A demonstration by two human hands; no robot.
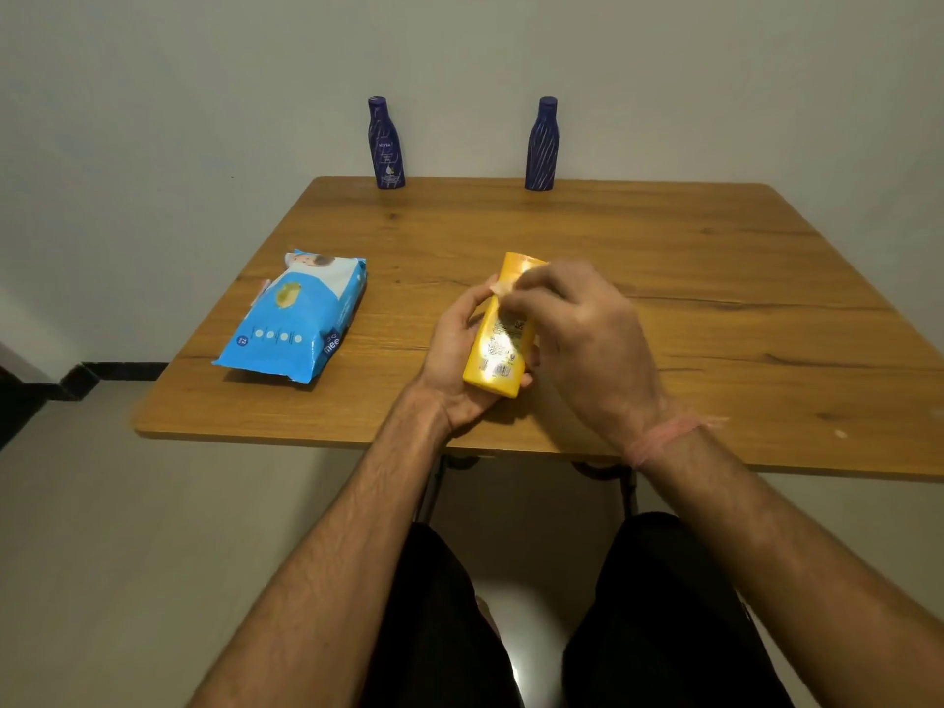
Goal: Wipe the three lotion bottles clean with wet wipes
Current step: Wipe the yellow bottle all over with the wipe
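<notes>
Plain pale walls closed in behind a wood-grain desk with rounded corners, its near edge running just under both wrists. Well to the left of the hands lay a soft blue-and-white wet wipes pack, flat on the desk and close to its left edge, crinkled and glossy. Far beyond the hands, against the wall at the desk's back edge, stood a dark blue lotion bottle with a printed label facing forward, upright and slim-necked.

The left hand was cupped under a yellow lotion bottle, fingers curled round its lower side, the bottle tilted with its flat base toward the person and its printed back label up. The right hand was closed from above over the bottle's upper part, its fingertips pinching a small pale wet wipe against the smooth plastic; that hand looked blurred.

Beyond and slightly right of the hands stood a second dark blue lotion bottle, upright, ribbed with pale diagonal stripes. To the right of the hands the desk stretched as open wood out to its far right edge.
</notes>
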